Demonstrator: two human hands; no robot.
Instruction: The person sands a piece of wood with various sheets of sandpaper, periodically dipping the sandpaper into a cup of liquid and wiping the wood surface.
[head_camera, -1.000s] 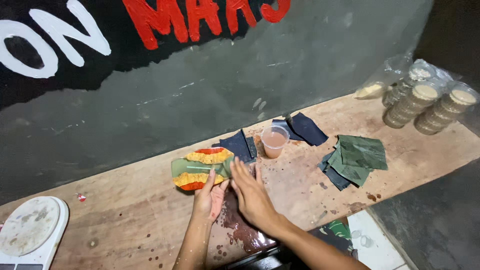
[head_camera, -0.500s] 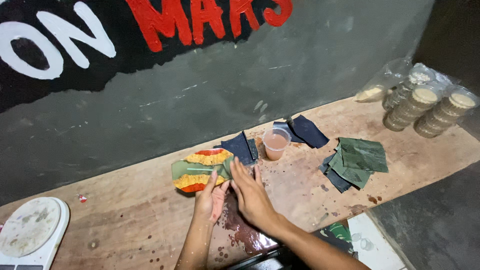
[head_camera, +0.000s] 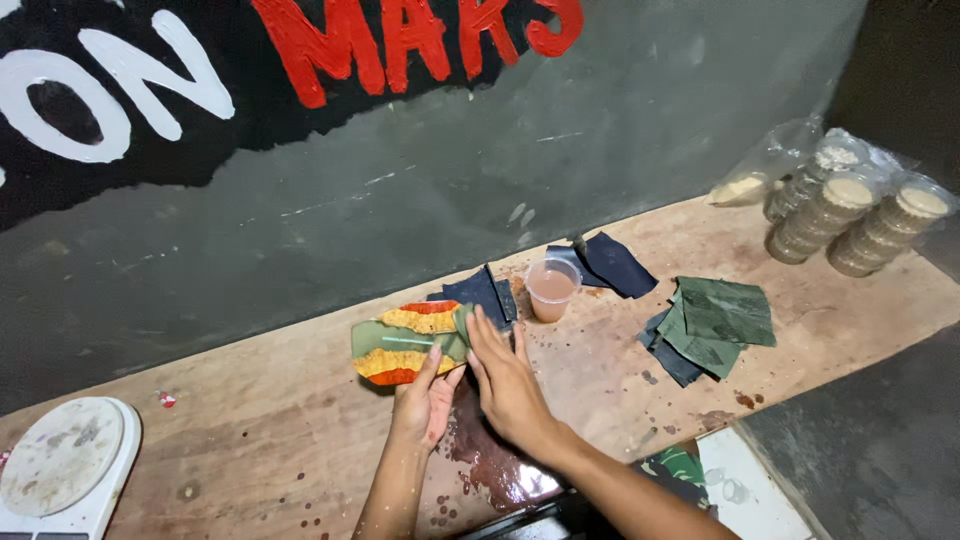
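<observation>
Left hand (head_camera: 425, 400) flat, fingers spread, pinning the near edge of the leaf bundle (head_camera: 410, 343); nothing pinched. Right hand (head_camera: 508, 382) open too, fingertips on the bundle's right end. Bundle is a green leaf with yellow and red-orange filling showing along both long sides, lying mid-bench toward the back edge, touching the dark leaf pieces (head_camera: 480, 292) behind it.

Risks: filling sits exposed at the open sides, so uneven pressure could squeeze it out. Plastic cup (head_camera: 551, 289) of brownish liquid stands just beside the right hand, easy to knock over. Bench (head_camera: 250, 440) looks wet under the wrists, so the leaf may slide.
</observation>
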